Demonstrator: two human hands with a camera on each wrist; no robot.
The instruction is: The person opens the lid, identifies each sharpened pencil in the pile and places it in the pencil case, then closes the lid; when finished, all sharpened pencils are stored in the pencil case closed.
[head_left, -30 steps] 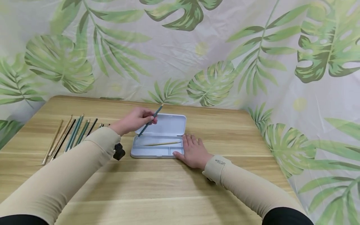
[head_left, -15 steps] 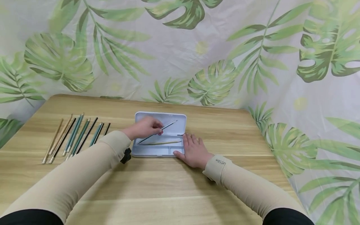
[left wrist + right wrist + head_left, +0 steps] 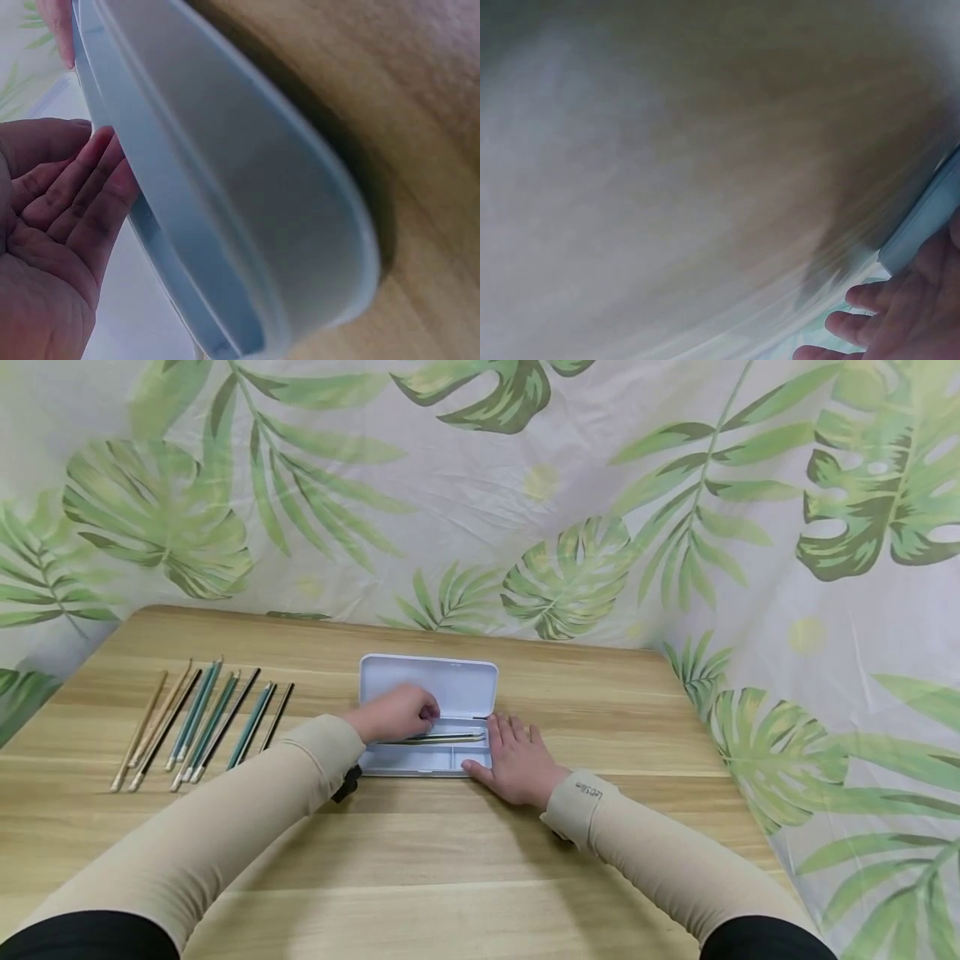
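Note:
A light blue case point(image 3: 401, 763) lies on the table with its lid point(image 3: 450, 673) raised at the back. Two slim pencils point(image 3: 450, 739), one gold and one dark, lie side by side in its long rear compartment, their left ends hidden by my left hand point(image 3: 397, 712). In the left wrist view that hand point(image 3: 64, 210) hangs over the tray wall point(image 3: 247, 172) with bent, relaxed fingers, and no pencil shows between them. My right hand point(image 3: 521, 762) rests flat with spread fingers against the case's right side; part of it point(image 3: 907, 315) shows in the right wrist view.
Several pencils point(image 3: 213, 718) in teal, black and natural wood lie in a loose row on the wooden table point(image 3: 465, 860), left of the case. Behind the table hangs a leaf-patterned cloth point(image 3: 465, 485).
My left hand has come down and right with the dark pencil, which now lies beside the gold one, and its fingers have let go. My right hand has stayed put.

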